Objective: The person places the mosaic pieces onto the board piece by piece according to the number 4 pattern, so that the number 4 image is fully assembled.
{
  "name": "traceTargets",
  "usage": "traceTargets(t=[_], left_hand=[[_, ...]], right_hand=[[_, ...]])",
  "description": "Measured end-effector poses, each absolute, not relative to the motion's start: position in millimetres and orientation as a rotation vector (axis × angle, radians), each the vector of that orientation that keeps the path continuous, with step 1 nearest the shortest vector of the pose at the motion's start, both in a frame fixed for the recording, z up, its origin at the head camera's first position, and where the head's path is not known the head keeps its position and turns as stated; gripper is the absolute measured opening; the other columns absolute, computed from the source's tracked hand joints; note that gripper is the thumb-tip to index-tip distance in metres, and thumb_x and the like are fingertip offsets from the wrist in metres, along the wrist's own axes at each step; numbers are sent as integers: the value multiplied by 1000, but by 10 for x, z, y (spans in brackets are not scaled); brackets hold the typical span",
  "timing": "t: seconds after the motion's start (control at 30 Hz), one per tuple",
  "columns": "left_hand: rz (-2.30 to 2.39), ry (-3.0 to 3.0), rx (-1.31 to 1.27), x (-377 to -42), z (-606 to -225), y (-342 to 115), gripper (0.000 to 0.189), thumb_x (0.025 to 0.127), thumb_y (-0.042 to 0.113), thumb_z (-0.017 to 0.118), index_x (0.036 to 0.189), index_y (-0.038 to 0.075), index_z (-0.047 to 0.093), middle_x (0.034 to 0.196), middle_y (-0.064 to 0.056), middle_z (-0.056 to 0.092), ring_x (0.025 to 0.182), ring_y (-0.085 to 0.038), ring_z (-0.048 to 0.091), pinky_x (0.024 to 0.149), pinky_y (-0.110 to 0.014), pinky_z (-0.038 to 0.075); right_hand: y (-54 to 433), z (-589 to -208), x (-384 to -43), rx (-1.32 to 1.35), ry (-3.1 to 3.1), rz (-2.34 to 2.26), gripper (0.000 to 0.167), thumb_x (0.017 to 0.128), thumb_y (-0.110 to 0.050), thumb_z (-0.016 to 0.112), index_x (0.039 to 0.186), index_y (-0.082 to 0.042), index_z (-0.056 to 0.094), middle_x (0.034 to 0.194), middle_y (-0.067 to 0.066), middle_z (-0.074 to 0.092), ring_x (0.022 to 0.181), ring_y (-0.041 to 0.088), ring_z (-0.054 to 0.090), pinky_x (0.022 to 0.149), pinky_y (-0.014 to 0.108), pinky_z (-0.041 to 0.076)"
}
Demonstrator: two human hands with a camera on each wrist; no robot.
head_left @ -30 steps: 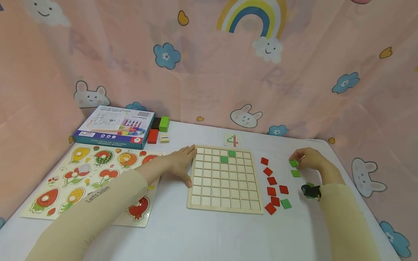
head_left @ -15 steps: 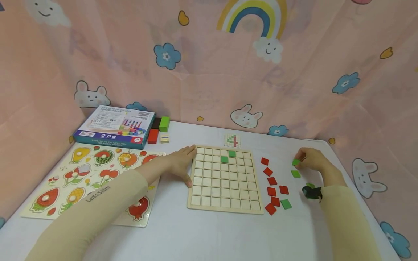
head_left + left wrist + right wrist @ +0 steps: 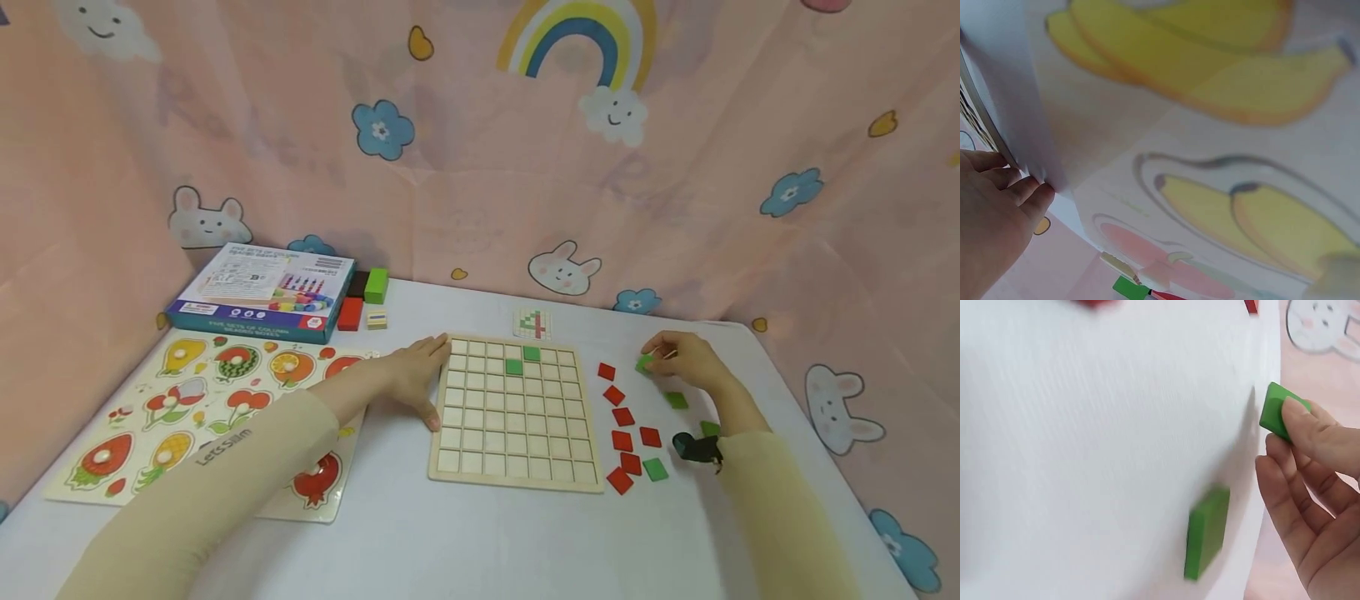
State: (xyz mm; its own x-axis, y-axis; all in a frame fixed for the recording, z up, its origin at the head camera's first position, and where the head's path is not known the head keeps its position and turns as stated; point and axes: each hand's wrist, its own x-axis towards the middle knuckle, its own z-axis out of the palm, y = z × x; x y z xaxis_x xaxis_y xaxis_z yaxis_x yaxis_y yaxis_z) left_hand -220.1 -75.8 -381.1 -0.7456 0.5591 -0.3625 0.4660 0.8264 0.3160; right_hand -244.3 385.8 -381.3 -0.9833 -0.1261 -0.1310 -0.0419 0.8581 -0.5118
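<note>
My right hand (image 3: 684, 357) pinches a green square tile (image 3: 1275, 411) between thumb and fingers, above the white table to the right of the red tiles. Another green tile (image 3: 1207, 534) lies on the table below that hand in the right wrist view. My left hand (image 3: 412, 375) rests with fingers spread along the left edge of a wooden grid board (image 3: 517, 487). Two green tiles sit in its upper cells, one of them a green tile (image 3: 513, 367) diagonally below the other. Behind the board lies a small pattern card (image 3: 533, 322) with green and red squares.
Several red tiles (image 3: 622, 440) and a green tile (image 3: 655, 469) lie right of the board. A fruit puzzle board (image 3: 142, 400) lies under my left forearm. Behind it are a boxed toy set (image 3: 258, 292), a red block (image 3: 350, 314) and a green block (image 3: 377, 286).
My right hand has picked up the green tile from the right side and moved left with it, toward the board. The left hand has stayed at the board's edge.
</note>
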Motion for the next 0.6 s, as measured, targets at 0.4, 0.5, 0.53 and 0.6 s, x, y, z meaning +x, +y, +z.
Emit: traceTargets(t=[0.4, 0.5, 0.53, 0.6], left_hand=[[267, 2563, 756, -2202, -3817, -754, 134, 64, 56, 86, 159, 2, 8, 169, -16, 0, 157, -37, 5, 124, -58, 21], [272, 2562, 754, -2200, -3810, -754, 134, 65, 56, 86, 159, 2, 8, 169, -16, 0, 157, -37, 5, 124, -57, 20], [275, 2561, 753, -2198, -3808, -754, 134, 65, 56, 86, 159, 2, 8, 169, -16, 0, 157, -37, 5, 124, -57, 20], [281, 2559, 753, -2200, -3809, -753, 134, 64, 56, 86, 159, 2, 8, 169, -16, 1, 157, -38, 6, 124, -58, 20]], right_hand=[[2993, -3779, -2429, -363, 2876, -912, 19, 89, -14, 71, 107, -9, 72, 96, 12, 66, 88, 25, 65, 66, 26, 52], [2750, -3773, -2396, -424, 2835, -934, 18, 90, -13, 71, 107, -11, 74, 97, 11, 68, 85, 22, 65, 66, 27, 52], [2675, -3772, -2383, -441, 2819, -942, 18, 90, -13, 70, 107, -11, 74, 98, 11, 69, 85, 21, 65, 66, 26, 52], [2528, -3763, -2357, -483, 2790, -967, 18, 90, -13, 70, 107, -11, 74, 99, 11, 70, 85, 20, 65, 69, 27, 52]])
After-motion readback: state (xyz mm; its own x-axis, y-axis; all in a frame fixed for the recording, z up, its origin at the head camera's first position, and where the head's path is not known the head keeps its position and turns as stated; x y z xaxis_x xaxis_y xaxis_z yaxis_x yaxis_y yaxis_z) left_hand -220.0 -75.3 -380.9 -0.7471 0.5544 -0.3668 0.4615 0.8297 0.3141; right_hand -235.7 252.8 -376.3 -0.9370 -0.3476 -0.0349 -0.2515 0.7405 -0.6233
